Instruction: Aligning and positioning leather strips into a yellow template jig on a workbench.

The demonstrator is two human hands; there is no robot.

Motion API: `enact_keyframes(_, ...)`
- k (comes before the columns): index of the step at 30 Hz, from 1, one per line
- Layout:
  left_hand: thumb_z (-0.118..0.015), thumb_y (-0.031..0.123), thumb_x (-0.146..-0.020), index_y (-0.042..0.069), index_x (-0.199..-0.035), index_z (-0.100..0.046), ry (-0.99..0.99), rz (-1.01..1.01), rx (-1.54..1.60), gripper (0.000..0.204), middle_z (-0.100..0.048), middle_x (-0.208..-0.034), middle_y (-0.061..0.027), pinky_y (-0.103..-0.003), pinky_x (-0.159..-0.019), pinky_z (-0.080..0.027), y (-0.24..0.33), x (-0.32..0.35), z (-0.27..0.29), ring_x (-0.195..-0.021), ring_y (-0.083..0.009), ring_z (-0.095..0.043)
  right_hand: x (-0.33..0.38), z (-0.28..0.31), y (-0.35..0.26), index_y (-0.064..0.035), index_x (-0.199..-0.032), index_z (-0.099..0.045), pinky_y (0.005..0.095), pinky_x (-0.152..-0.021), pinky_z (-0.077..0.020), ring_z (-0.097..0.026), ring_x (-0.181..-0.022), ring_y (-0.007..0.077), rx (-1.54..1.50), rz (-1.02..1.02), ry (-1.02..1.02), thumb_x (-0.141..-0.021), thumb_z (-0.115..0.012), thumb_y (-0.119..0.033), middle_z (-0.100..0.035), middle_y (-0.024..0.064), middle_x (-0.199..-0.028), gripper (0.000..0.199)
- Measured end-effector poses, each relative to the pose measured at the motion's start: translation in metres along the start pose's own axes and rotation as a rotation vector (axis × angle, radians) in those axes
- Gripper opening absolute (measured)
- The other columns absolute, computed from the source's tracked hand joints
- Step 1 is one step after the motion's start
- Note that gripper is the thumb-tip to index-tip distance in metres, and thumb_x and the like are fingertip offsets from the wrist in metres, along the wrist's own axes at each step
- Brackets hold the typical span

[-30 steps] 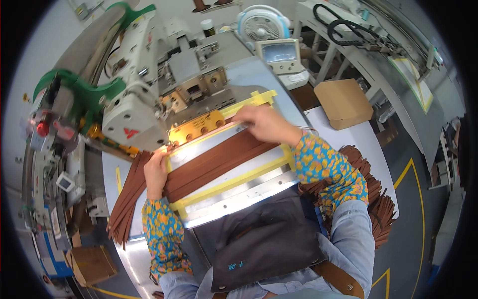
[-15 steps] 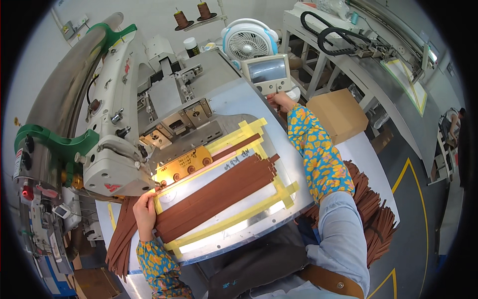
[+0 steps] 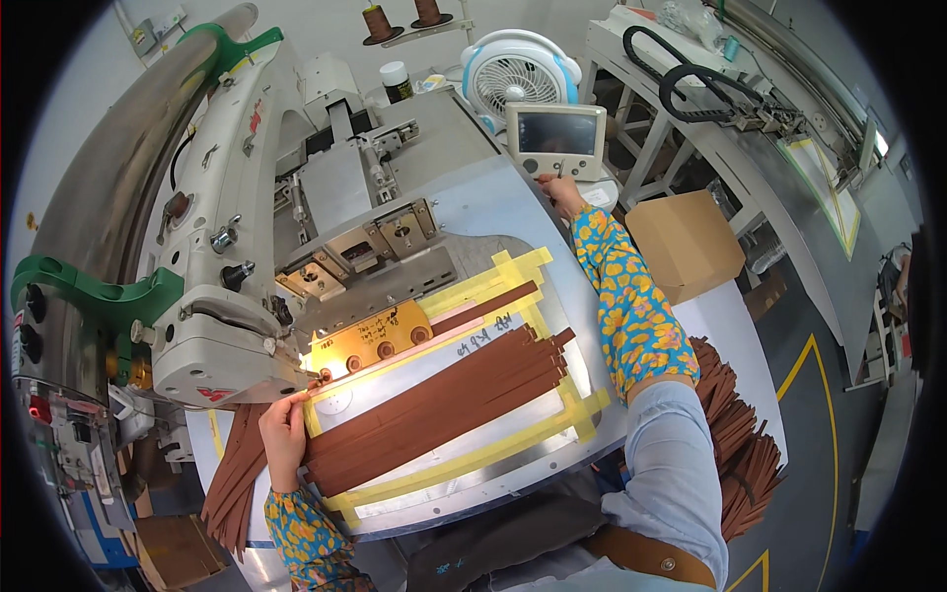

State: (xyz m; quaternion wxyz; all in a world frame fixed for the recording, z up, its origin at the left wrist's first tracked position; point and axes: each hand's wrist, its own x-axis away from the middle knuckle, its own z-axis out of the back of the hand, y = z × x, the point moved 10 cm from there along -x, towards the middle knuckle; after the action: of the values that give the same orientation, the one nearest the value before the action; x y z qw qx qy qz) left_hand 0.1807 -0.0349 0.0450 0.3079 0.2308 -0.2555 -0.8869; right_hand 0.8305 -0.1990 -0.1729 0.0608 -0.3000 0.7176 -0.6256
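Note:
Several long brown leather strips (image 3: 439,405) lie side by side on a metal plate framed with yellow tape (image 3: 464,464). My left hand (image 3: 283,436) rests on the near-left end of the strips, fingers by the lit needle area of the big white sewing machine (image 3: 232,286). My right hand (image 3: 560,191) reaches far forward and presses a thin stick against the lower edge of a small white control panel with a dark screen (image 3: 555,138). One single strip (image 3: 483,308) lies under the orange clamp (image 3: 370,340).
A pile of brown strips (image 3: 735,439) hangs at the right of the table, another (image 3: 232,483) at the left. A white fan (image 3: 518,71), thread cones (image 3: 375,22) and a cardboard box (image 3: 686,242) stand behind. A yellow floor line (image 3: 819,375) runs at right.
My right hand left the strips at the clamp and reached out to the control panel. My view rose and shifted; the left hand stayed on the strips' left end.

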Motion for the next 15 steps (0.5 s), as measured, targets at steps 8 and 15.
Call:
enact_keyframes(8,-0.057,0.000,-0.089,-0.002,-0.095,-0.068,0.008,0.026,0.039,0.013,-0.070,-0.088,-0.0174,-0.033,-0.073,-0.052,-0.003,0.003,0.001,-0.079,-0.0282,-0.068,0.032,0.014,-0.025,0.0023,-0.104,-0.058,0.0342,-0.070,-0.0571,-0.063,-0.092,0.0253,0.052,-0.007,-0.005,-0.089,-0.051,0.004,-0.059,0.0110,-0.104,0.017)
enact_keyframes(15,-0.057,0.001,-0.089,-0.001,-0.096,-0.066,0.019,-0.102,0.019,0.012,-0.070,-0.090,-0.0178,-0.034,-0.073,-0.052,0.007,-0.008,-0.005,-0.081,-0.0310,-0.068,0.081,0.054,-0.052,0.0006,-0.114,-0.061,0.0269,-0.069,-0.0575,-0.070,-0.087,0.0187,0.222,-0.036,-0.031,-0.092,-0.050,0.003,-0.070,0.0111,-0.102,0.024)
